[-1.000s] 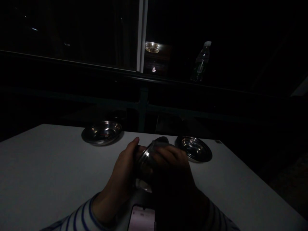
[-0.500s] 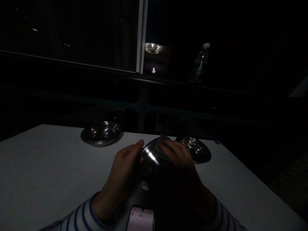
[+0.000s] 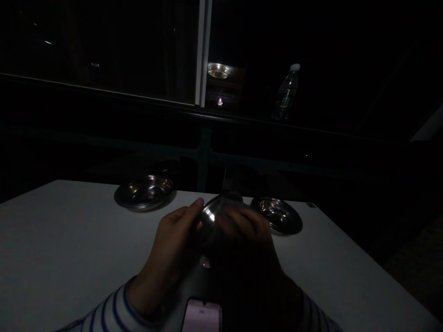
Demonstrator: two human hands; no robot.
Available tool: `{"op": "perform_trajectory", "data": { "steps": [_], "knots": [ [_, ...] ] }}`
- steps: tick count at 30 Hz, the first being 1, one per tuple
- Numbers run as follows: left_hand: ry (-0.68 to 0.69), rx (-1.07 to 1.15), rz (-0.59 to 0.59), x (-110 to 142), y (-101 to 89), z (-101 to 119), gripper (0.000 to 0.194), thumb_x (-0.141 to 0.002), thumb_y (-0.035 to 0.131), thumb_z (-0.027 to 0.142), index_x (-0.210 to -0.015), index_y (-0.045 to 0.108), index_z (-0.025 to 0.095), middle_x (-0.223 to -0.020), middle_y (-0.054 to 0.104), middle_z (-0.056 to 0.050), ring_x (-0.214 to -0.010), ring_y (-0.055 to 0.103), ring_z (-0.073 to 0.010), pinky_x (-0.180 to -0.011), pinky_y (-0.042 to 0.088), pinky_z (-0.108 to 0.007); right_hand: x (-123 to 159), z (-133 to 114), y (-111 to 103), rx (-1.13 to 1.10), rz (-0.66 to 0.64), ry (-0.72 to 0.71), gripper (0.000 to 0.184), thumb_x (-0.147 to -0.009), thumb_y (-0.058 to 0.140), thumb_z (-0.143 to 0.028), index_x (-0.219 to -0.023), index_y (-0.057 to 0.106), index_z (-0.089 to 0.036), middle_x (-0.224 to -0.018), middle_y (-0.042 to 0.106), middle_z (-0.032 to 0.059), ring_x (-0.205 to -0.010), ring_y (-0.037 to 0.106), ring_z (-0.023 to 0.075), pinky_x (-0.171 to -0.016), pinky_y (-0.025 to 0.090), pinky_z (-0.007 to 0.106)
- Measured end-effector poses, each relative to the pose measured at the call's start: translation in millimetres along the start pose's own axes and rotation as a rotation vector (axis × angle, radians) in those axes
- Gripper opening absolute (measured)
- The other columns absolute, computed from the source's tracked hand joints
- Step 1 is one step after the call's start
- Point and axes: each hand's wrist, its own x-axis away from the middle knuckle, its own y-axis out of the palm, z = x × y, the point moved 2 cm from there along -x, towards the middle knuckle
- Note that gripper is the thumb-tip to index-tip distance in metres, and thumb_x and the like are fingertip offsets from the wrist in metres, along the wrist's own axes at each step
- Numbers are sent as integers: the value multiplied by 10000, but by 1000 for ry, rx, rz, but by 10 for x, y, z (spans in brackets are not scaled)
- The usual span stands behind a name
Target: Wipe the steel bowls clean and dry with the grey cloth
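The scene is very dark. My left hand grips the left side of a shiny steel bowl, held tilted just above a white table. My right hand lies over the bowl's right side with its fingers curled, pressing what looks like a small grey cloth against the metal; the cloth is blurred. Both wrists wear striped sleeves.
Two more steel dishes rest on the table: one at the back left, one just right of my hands. A phone with a lit screen lies at the near edge. A plastic water bottle stands on a ledge behind.
The bowl has been turned in my hands and my right hand has slid across its surface. My left hand keeps its grip; the dishes on the table have not moved.
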Motion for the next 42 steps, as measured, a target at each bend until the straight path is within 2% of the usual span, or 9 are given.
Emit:
{"op": "perform_trajectory", "data": {
  "steps": [4, 9, 13, 16, 23, 30, 32, 37, 42],
  "knots": [
    [38, -10, -10, -16, -11, 12, 305, -595, 699, 422, -591, 581, 140, -462, 526, 32, -424, 500, -102, -412, 373, -200, -15, -70, -32, -31, -25, -38, 337, -840, 473, -277, -1170, 499, -214, -1159, 565, 44, -1082, 443, 227, -869, 358, 417],
    [68, -4, 12, -13, -7, 38, 299, -606, 695, 415, -578, 569, 145, -495, 559, 22, -445, 516, -99, -428, 392, -195, -29, 182, -12, -94, 32, 205, 347, -894, 321, -240, -1213, 432, -163, -1210, 508, 115, -1103, 446, 233, -876, 393, 420],
    [51, -9, -12, -30, -13, 13, 313, -601, 698, 419, -549, 547, 151, -463, 540, 33, -416, 489, -88, -410, 363, -190, -52, -31, -33, -26, 109, 63, 294, -840, 453, -298, -1114, 507, -207, -1106, 575, 69, -1069, 458, 244, -862, 381, 435],
    [33, -29, -19, -40, -18, -4, 321, -594, 700, 419, -530, 542, 147, -441, 530, 32, -404, 481, -88, -411, 354, -196, -33, -108, -17, -42, 79, -8, 304, -825, 479, -284, -1121, 517, -227, -1091, 592, 42, -1063, 466, 232, -874, 370, 433],
    [58, -30, 12, -9, -4, 26, 320, -590, 699, 425, -534, 546, 149, -463, 557, 25, -434, 513, -100, -428, 381, -198, 47, 330, 79, -283, 82, 448, 325, -914, 273, -217, -1164, 472, -159, -1143, 553, 98, -1064, 491, 191, -878, 415, 380],
    [94, -100, -39, 5, 6, -23, 349, -616, 690, 415, -481, 517, 143, -402, 491, 47, -369, 419, -58, -373, 305, -167, -51, -28, -17, -85, 67, 26, 305, -834, 484, -306, -1118, 521, -199, -1104, 594, 61, -1060, 482, 239, -855, 374, 409],
    [86, -91, -37, 3, 5, -40, 349, -626, 683, 412, -479, 512, 146, -395, 476, 54, -363, 411, -56, -371, 305, -167, -57, 36, -21, -113, 50, 89, 275, -861, 433, -305, -1095, 536, -204, -1107, 590, 61, -1050, 493, 222, -848, 381, 389],
    [91, -133, -74, 0, 11, -46, 354, -651, 649, 445, -492, 556, 142, -436, 569, 1, -402, 500, -101, -404, 364, -193, -23, 329, 12, -252, 34, 419, 310, -904, 291, -217, -1100, 521, -151, -1092, 585, 96, -1014, 525, 186, -844, 426, 349],
    [104, -58, -101, 12, 28, -28, 411, -670, 623, 456, -433, 485, 150, -372, 460, 47, -346, 389, -57, -362, 299, -171, -73, -17, -10, -95, 68, 94, 252, -871, 412, -273, -1060, 550, -180, -1074, 615, 59, -1063, 488, 233, -865, 357, 413]
  ]
}}
